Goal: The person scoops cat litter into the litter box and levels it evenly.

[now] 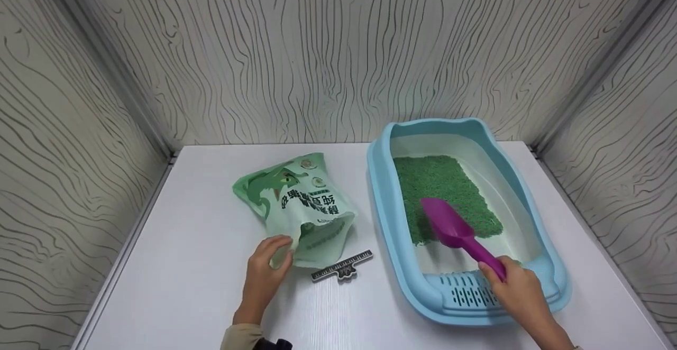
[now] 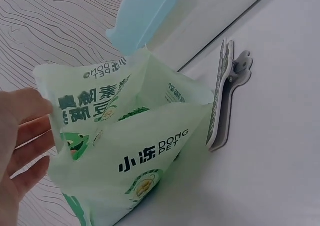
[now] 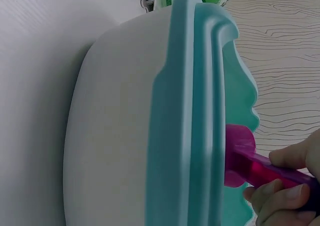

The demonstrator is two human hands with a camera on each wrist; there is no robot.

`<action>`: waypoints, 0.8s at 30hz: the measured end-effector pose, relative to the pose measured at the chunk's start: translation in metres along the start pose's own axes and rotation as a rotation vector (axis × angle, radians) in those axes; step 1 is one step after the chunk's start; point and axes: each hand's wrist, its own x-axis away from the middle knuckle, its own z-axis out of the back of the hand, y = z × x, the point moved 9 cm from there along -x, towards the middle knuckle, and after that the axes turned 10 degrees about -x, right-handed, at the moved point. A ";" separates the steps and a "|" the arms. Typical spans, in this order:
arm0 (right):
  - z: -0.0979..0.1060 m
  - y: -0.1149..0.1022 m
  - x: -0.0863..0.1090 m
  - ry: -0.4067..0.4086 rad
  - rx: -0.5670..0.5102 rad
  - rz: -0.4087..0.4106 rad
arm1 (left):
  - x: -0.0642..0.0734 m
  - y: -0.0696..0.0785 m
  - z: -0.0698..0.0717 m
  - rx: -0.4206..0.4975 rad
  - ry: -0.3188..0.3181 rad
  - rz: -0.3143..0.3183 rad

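A green-and-white litter bag point(image 1: 312, 196) lies on the white table with its mouth open towards me. My left hand point(image 1: 268, 268) holds the left edge of that mouth between thumb and fingers. Green granules show inside the bag point(image 2: 125, 146) in the left wrist view. In my right hand point(image 1: 521, 292) is the handle of a magenta scoop point(image 1: 449, 223), gripped with curled fingers. The scoop's bowl hangs over the blue litter box point(image 1: 389, 233), above a patch of green litter point(image 1: 444, 186); the bowl's contents, if any, cannot be made out.
A dark ruler-patterned clip point(image 1: 342, 268) lies on the table between the bag and the litter box. Wood-grain panels point(image 1: 296, 59) stand behind and at both sides. The litter box has a raised rim and a slotted front ledge point(image 1: 470, 292).
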 end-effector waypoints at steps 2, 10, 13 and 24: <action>-0.002 -0.002 0.002 0.000 -0.015 -0.003 | 0.003 -0.002 0.000 0.012 0.001 0.002; -0.010 -0.006 0.008 -0.019 -0.068 -0.037 | 0.013 -0.010 0.000 -0.013 -0.022 0.029; -0.009 -0.010 0.010 0.013 -0.086 -0.008 | 0.015 -0.013 0.000 -0.027 -0.038 0.049; 0.001 -0.020 0.016 0.100 -0.121 0.056 | 0.017 -0.015 0.000 -0.026 -0.049 0.062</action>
